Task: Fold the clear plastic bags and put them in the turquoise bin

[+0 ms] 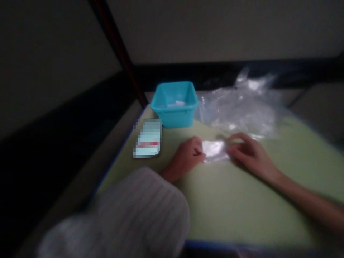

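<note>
A small, shiny clear plastic bag (215,150) lies between my hands, low over the pale green table. My left hand (190,152) is closed, its fingers pinching the bag's left edge. At the right edge of the bag, the bent fingertips and thumb of my right hand (248,152) come together on the plastic; motion blur softens them. Whether anything is inside the bag I cannot make out.
Beyond my hands stands a turquoise plastic basin (176,118) with small whitish pieces in it. A crumpled heap of clear plastic (242,107) spreads at the back right. A pixelated phone-shaped object (148,138) lies left. Grey ribbed cloth (139,215) covers the table's near-left edge.
</note>
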